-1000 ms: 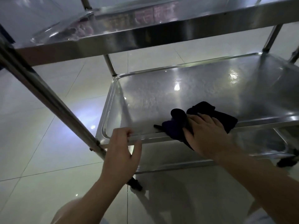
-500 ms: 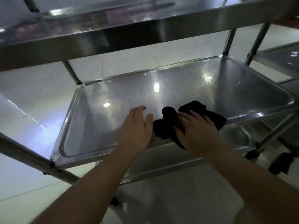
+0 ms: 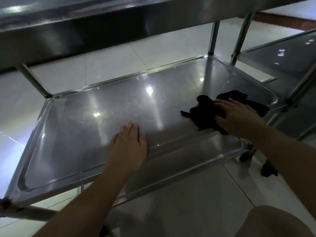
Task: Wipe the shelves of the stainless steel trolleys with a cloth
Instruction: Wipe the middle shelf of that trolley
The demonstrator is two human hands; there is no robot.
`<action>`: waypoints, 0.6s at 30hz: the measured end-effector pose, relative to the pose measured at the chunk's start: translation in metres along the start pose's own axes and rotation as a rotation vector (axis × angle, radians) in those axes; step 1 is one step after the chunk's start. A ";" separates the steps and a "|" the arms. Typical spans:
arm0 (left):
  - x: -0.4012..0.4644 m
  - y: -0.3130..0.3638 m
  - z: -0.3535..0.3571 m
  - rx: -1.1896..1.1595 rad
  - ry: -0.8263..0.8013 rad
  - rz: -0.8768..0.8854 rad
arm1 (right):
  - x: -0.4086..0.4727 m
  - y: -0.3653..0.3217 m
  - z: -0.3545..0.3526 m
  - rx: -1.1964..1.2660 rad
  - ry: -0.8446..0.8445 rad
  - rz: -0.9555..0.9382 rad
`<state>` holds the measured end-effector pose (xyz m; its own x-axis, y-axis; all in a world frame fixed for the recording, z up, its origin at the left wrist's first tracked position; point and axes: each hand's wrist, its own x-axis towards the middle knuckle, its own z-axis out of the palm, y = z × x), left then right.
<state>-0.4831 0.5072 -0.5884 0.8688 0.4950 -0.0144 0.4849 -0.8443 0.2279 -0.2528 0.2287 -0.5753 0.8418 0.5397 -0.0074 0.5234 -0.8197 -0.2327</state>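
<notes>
The middle shelf (image 3: 106, 117) of a stainless steel trolley fills the view, shiny with light reflections. A crumpled black cloth (image 3: 205, 113) lies on the shelf near its right front corner. My right hand (image 3: 237, 117) presses down on the cloth with fingers spread flat over it. My left hand (image 3: 130, 146) rests flat on the front edge of the shelf, fingers straight and together, well left of the cloth. The trolley's top shelf (image 3: 102, 26) hangs overhead across the top of the view. A lower shelf (image 3: 188, 161) shows beneath the front rim.
A second steel trolley (image 3: 282, 53) stands close on the right, its posts almost touching this one. Black castor wheels (image 3: 266, 168) sit on the pale tiled floor (image 3: 196, 199) at the right. My knee (image 3: 277, 223) shows at the bottom right.
My right hand has slid the cloth rightward along the shelf's front. My left hand let go of the rim at the left corner and now lies flat on the front edge. The view shifted.
</notes>
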 end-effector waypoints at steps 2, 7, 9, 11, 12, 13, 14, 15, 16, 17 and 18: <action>0.000 0.001 0.000 0.014 0.009 -0.003 | 0.017 0.043 -0.016 0.001 0.002 0.095; 0.001 0.002 0.002 0.063 0.015 0.004 | 0.042 0.088 -0.024 -0.004 0.030 0.282; 0.000 0.001 0.002 0.071 0.015 0.000 | 0.039 0.067 -0.017 -0.037 0.026 0.222; 0.000 0.000 0.002 0.075 0.016 0.000 | 0.026 0.026 -0.006 -0.085 0.021 0.009; 0.000 0.001 0.003 0.079 0.018 0.003 | 0.016 -0.001 0.002 -0.109 0.039 -0.126; 0.000 0.001 0.003 0.084 0.018 0.004 | 0.005 -0.033 0.011 -0.111 0.061 -0.260; 0.001 0.001 0.004 0.086 0.020 0.004 | -0.005 -0.067 0.019 -0.076 0.062 -0.371; 0.001 0.001 0.004 0.086 0.021 0.004 | -0.010 -0.099 0.029 -0.030 0.032 -0.457; 0.001 -0.001 0.004 0.084 0.018 0.009 | -0.011 -0.127 0.037 0.003 -0.027 -0.523; 0.001 -0.003 0.004 0.082 0.011 0.017 | -0.008 -0.148 0.043 0.019 -0.094 -0.570; 0.001 -0.005 0.004 0.076 0.002 0.026 | -0.002 -0.161 0.047 0.033 -0.139 -0.598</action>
<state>-0.4843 0.5111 -0.5932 0.8808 0.4735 -0.0075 0.4689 -0.8699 0.1533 -0.3449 0.3684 -0.5834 0.3771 0.9262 0.0073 0.8935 -0.3617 -0.2661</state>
